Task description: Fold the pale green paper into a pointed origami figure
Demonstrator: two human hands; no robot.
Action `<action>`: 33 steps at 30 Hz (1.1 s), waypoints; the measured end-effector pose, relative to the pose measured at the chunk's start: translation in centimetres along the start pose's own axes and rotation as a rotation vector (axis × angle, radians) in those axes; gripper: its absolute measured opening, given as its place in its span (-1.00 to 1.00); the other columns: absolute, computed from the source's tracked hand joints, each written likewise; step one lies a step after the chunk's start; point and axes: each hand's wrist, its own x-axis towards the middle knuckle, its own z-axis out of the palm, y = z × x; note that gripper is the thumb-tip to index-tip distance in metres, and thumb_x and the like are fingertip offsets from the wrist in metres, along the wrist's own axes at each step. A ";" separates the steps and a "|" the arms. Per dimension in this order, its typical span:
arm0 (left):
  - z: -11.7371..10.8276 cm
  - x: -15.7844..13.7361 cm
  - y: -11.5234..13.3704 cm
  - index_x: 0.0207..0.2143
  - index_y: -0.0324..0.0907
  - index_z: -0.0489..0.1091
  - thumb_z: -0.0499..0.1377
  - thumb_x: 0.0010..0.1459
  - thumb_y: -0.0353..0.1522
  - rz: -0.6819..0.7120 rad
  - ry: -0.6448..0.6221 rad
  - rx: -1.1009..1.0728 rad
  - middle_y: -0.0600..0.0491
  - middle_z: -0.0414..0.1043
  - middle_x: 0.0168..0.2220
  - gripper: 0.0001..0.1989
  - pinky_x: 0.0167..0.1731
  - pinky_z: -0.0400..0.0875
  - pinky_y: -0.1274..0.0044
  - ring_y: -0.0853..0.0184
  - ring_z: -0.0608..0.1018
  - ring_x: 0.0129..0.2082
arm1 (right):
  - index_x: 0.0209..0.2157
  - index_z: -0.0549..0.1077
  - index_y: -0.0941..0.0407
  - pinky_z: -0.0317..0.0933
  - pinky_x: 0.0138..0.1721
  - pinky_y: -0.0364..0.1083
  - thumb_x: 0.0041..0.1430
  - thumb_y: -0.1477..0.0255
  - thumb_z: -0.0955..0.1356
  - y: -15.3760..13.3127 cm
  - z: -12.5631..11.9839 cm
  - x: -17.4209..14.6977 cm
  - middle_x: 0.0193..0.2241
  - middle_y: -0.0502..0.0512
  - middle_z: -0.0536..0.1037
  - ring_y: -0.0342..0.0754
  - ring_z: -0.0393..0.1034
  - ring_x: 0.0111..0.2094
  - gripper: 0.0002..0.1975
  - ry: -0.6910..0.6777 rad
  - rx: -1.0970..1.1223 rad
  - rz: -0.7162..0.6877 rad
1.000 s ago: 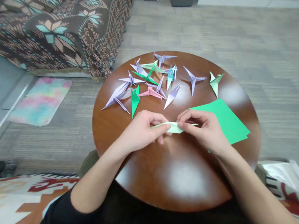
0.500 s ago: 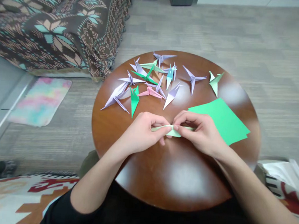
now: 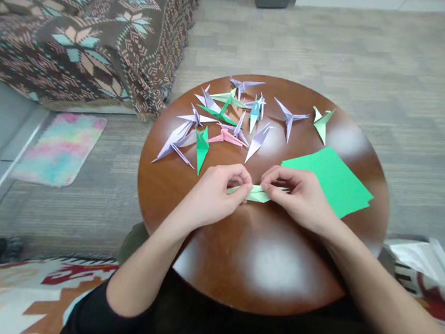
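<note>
A pale green folded paper (image 3: 258,193) is stretched between my two hands, just over the near middle of the round table. My left hand (image 3: 222,190) pinches its left part between thumb and fingers. On the other side, my right hand (image 3: 296,194) grips the right part, where thin folded ends show beneath the fingers. Much of the paper's two ends is hidden by my fingers. Beyond my left hand stands a dark green paper crane (image 3: 201,149). Green paper sheets (image 3: 328,179) lie flat just past my right hand.
Several paper cranes in purple, pink, green and blue, such as a pink crane (image 3: 227,138), crowd the far left of the brown table (image 3: 237,262). A light green crane (image 3: 322,125) sits at the far right. A sofa with a patterned cover (image 3: 93,46) stands beyond on the left.
My fingertips have drawn slightly apart along the folded paper, so more of its middle shows. The left fingers that hung below the paper are tucked up now. The view has shifted slightly.
</note>
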 end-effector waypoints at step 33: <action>-1.1 0.2 0.0 -0.33 -0.25 0.60 0.27 0.26 -0.31 -0.062 0.089 -0.143 0.08 0.60 -0.48 -0.81 -0.40 0.40 0.60 0.38 0.61 -0.49 | -0.41 0.47 0.07 0.30 -0.23 -0.10 0.18 0.50 0.39 0.7 -1.3 0.4 -0.42 0.00 0.55 -0.06 0.44 -0.33 -0.91 0.308 -0.098 -0.112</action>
